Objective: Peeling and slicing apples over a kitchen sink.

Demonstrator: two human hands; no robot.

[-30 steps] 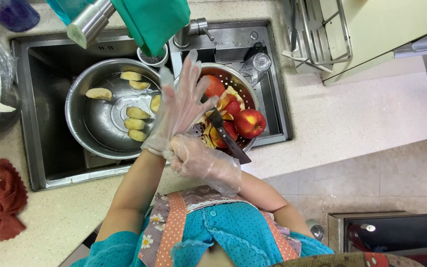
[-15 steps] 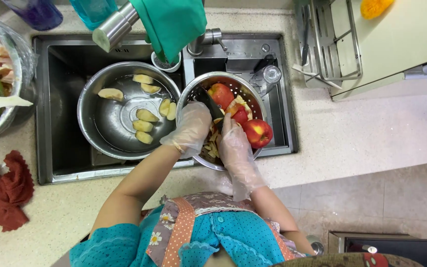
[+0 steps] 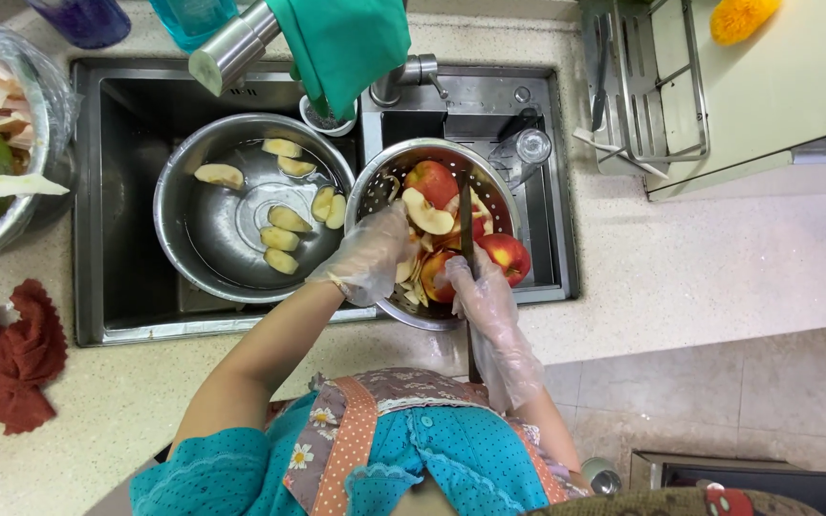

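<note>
A steel colander [image 3: 375,186] rests over the right sink basin and holds red apples [image 3: 507,256], cut pieces and peels. My left hand [image 3: 367,256], in a clear glove, reaches in from the left rim, its fingers curled on a pale cut apple piece [image 3: 427,216]. My right hand [image 3: 478,291], also gloved, is at the colander's near edge, gripping a dark knife [image 3: 466,225] whose blade points away from me across the fruit.
A steel bowl [image 3: 193,239] of peeled apple wedges sits in the left basin. The tap [image 3: 231,48] and a green cloth [image 3: 346,38] hang above. A bowl of scraps [image 3: 26,205] and a red rag [image 3: 11,354] lie left; a dish rack [image 3: 652,86] stands right.
Both hands dropped from above the colander into it. The left hand, spread open a second ago, now curls on an apple piece; the right still grips the knife.
</note>
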